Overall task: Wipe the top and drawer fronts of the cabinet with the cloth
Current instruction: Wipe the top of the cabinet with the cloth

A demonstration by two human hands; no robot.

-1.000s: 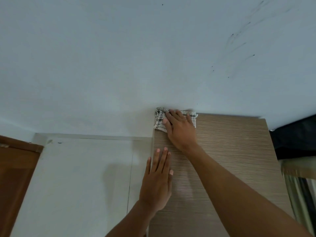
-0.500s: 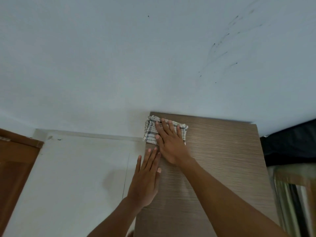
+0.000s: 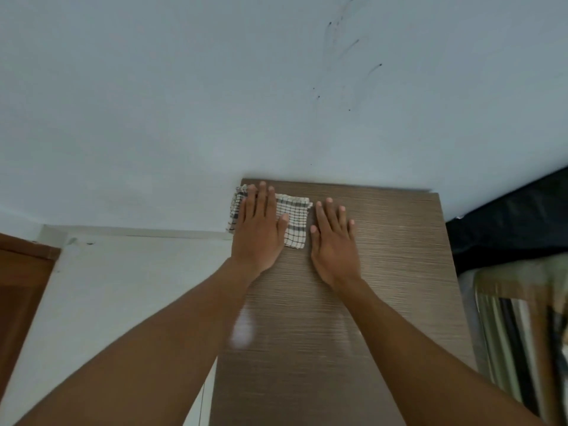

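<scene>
The cabinet's brown wood-grain top (image 3: 384, 272) runs from the lower middle of the head view up to the wall. A checked black-and-white cloth (image 3: 295, 224) lies folded on its far left corner, one edge hanging over the left side. My left hand (image 3: 259, 235) lies flat on the cloth's left part, fingers stretched out and pressing it down. My right hand (image 3: 335, 244) rests flat on the bare wood just right of the cloth, fingers apart, holding nothing. The drawer fronts are out of sight.
A pale wall (image 3: 215, 103) with dark scuff marks (image 3: 347, 47) stands behind the cabinet. A white surface (image 3: 123, 287) and a brown wooden edge (image 3: 21, 287) lie to the left. Right of the cabinet are a dark object (image 3: 507, 226) and striped fabric (image 3: 522, 333).
My right hand has come off the cloth and moved right onto the bare wood. My left hand has moved up from the cabinet's left edge onto the cloth.
</scene>
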